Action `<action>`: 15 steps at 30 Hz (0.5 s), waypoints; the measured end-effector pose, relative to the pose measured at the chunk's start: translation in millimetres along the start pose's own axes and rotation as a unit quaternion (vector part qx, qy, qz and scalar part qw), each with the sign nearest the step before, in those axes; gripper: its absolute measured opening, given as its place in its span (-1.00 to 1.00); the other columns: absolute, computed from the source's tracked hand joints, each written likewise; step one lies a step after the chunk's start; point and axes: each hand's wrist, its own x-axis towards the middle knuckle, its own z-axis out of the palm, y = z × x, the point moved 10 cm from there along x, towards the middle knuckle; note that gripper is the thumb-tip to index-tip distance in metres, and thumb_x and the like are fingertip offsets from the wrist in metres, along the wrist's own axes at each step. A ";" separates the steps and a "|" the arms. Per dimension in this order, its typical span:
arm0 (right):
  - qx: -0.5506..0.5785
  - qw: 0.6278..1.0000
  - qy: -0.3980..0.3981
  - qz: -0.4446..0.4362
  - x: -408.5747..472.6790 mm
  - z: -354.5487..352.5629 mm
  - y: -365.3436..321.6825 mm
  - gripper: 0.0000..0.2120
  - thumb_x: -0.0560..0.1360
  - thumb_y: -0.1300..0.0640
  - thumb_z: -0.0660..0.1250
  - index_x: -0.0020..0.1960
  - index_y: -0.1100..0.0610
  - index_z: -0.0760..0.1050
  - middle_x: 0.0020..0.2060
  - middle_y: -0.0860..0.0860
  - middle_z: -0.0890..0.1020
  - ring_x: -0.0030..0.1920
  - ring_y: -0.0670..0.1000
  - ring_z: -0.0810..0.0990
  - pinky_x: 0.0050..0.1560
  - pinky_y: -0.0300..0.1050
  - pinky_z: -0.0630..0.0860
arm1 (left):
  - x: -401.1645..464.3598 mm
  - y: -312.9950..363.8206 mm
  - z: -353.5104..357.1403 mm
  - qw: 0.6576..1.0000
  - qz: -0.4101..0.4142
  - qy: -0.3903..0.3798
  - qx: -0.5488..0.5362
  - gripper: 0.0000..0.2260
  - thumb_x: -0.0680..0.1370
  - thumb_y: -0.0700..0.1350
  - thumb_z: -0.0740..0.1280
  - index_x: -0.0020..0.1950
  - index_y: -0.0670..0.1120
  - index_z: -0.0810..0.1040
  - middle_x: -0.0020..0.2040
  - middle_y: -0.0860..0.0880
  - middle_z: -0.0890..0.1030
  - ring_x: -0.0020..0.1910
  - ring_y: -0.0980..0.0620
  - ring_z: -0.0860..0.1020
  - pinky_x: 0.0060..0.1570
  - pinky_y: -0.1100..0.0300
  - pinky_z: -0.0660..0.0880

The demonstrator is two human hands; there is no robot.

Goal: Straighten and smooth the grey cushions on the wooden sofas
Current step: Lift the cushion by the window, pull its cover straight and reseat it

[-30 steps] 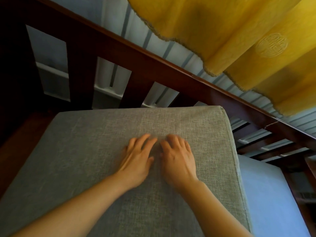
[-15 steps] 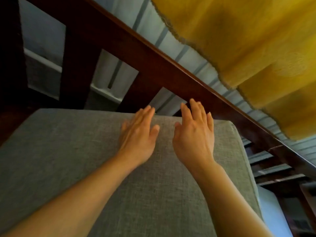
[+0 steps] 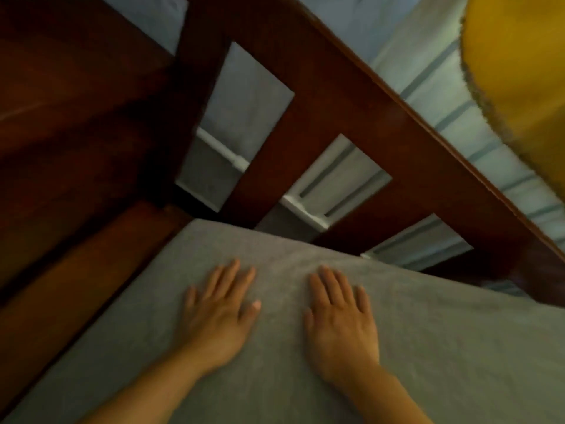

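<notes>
A grey fabric cushion point(image 3: 443, 347) lies flat on the seat of a dark wooden sofa and fills the lower part of the view. My left hand point(image 3: 218, 313) rests palm down on it, fingers spread, near its far left corner. My right hand point(image 3: 341, 316) lies flat beside it, a hand's width to the right, fingers pointing at the slatted backrest point(image 3: 330, 117). Neither hand holds anything. The frame is blurred.
The sofa's wooden side rail point(image 3: 76, 289) runs along the cushion's left edge, and the armrest point(image 3: 61, 102) rises at upper left. Behind the slats is a pale wall with skirting point(image 3: 305, 209). A yellow curtain point(image 3: 519, 71) hangs at upper right.
The view and both hands have shifted left along the cushion, toward its left corner. The hands have moved apart, and the right hand has come back from the backrest edge onto the fabric.
</notes>
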 end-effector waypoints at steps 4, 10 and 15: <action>0.089 0.950 0.287 -0.080 18.3 -99.7 -73.0 -0.52 0.54 0.16 0.19 0.45 0.17 0.28 0.49 0.16 0.20 0.51 0.13 0.08 0.47 0.12 -0.06 | 21.9 -46.5 -82.2 0.975 -0.013 0.156 -0.158 -0.51 0.62 0.13 -0.06 0.55 0.05 0.09 0.55 0.03 0.10 0.51 0.03 0.11 0.45 0.02 0.07; 0.041 0.992 0.043 -0.110 56.5 28.1 -148.4 -0.45 0.62 -0.14 -0.09 0.56 0.00 -0.08 0.54 -0.03 -0.09 0.53 0.03 -0.14 0.49 0.12 -0.21 | 4.6 -130.0 -6.7 0.995 -0.078 0.058 -0.033 -0.45 0.56 0.24 -0.20 0.55 0.18 -0.14 0.55 0.14 -0.22 0.53 0.07 -0.15 0.45 -0.03 0.02; 0.034 0.995 0.008 -0.095 26.7 18.3 -148.0 -0.48 0.63 -0.04 -0.01 0.55 0.04 0.01 0.54 -0.01 -0.05 0.53 0.02 -0.13 0.48 0.00 -0.15 | -32.7 -127.2 -16.3 0.998 -0.044 -0.033 -0.045 -0.48 0.64 0.15 -0.05 0.55 0.14 -0.20 0.54 0.10 -0.28 0.53 0.05 -0.23 0.47 -0.03 -0.07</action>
